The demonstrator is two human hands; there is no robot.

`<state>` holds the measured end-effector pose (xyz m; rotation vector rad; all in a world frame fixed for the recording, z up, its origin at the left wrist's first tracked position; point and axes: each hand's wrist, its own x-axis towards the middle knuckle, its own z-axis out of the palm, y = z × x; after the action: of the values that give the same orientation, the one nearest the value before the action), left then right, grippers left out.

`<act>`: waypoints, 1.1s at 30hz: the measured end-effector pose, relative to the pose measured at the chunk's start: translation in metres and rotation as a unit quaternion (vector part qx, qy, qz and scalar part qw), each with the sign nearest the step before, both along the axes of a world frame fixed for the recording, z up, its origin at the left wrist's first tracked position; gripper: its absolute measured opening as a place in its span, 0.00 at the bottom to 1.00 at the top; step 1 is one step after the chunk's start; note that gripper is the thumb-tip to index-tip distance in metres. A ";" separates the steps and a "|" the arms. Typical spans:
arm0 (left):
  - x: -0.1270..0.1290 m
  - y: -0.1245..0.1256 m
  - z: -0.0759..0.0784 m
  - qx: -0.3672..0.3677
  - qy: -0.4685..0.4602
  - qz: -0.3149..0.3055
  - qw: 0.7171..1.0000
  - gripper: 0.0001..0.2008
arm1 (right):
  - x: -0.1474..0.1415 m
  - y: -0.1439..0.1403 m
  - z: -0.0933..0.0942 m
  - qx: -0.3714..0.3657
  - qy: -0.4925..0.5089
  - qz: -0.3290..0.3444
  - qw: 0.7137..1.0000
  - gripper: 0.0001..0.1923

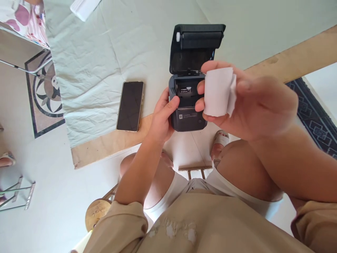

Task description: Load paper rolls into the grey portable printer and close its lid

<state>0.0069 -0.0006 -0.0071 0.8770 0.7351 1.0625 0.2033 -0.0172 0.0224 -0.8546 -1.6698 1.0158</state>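
My left hand [165, 114] grips the left side of a small black portable label printer [188, 117], thumb on its front edge. The printer's lid [196, 49] stands raised, with a dark roller along its far edge. A small printed label shows inside the paper bay, where no roll can be seen. In front of the printer's right side, my right hand [252, 102] is closed around a roll of white paper [218, 92], its loose end folded over toward the palm. Fingertips of that hand show at the roll's left side.
A smartphone [130, 106] lies dark on the table's pale green cloth [89, 70], left of the printer. The wooden table edge [110, 142] runs below. A white object [84, 7] lies at the back left. A round wooden stool [97, 212] stands at lower left. Another person's foot [7, 160] shows far left.
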 end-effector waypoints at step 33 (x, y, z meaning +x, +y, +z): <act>-0.004 0.000 -0.011 0.074 0.078 0.001 0.994 0.36 | -0.005 0.000 -0.002 0.360 -0.155 -0.176 0.903 0.06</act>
<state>0.0033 -0.0008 -0.0176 1.0959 0.7941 1.0684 0.1986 -0.0175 0.0208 -0.7835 -1.8666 -0.0240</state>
